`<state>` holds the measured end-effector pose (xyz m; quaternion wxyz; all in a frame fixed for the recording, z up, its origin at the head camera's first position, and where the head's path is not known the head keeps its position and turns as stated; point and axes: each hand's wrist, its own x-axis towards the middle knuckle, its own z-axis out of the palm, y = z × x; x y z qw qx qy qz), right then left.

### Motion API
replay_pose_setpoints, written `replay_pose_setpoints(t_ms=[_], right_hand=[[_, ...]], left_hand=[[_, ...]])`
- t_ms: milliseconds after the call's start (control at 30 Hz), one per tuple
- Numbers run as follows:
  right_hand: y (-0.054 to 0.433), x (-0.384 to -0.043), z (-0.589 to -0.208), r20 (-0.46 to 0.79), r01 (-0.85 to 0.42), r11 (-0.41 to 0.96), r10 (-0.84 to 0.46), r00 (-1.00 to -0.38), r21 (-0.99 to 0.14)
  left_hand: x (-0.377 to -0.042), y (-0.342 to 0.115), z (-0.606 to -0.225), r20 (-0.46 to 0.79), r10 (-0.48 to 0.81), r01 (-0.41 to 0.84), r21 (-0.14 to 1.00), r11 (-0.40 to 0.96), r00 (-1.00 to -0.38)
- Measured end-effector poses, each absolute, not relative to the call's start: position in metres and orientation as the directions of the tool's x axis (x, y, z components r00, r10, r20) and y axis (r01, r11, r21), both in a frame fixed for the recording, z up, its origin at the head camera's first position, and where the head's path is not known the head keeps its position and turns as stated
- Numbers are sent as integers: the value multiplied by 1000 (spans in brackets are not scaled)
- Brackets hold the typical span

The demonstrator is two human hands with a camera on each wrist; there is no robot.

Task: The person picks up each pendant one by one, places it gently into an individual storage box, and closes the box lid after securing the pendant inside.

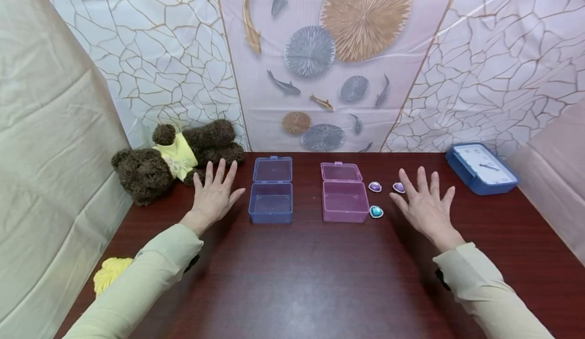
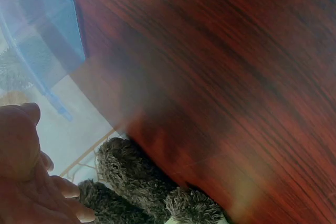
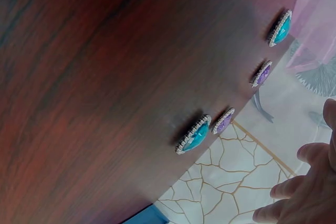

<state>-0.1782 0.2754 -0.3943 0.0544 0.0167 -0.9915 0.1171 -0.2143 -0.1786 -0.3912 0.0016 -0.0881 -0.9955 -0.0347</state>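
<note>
Head view from above, close wrist views

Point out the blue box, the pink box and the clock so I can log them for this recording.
Blue box (image 1: 270,217): head view, on its front wall.
Pink box (image 1: 345,217): head view, on its front wall.
Clock (image 1: 485,164): head view, on its white face.

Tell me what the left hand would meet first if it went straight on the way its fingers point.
Probably the teddy bear's legs, just beyond the left hand, though the hand's height is hard to judge.
</note>
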Motion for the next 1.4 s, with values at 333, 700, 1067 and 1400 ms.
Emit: replay_pose_setpoints(t_ms=[333, 700, 1067, 1400], right_hand=[[276, -178, -393, 132, -55, 969, -23, -991, -241], [266, -172, -398, 381, -225, 828, -15, -924, -513], [250, -178, -412, 48, -107, 783, -99, -994, -613], [248, -185, -421, 2, -99, 800, -122, -993, -591]], left_hand=[[-215, -180, -391, -6, 175, 172, 124, 977, -985], [-209, -185, -406, -29, 299, 118, 879, 462, -954], [-210, -174, -424, -24, 385, 42, 986, 162, -922], [-208, -169, -431, -44, 415, 13, 991, 134, -909]])
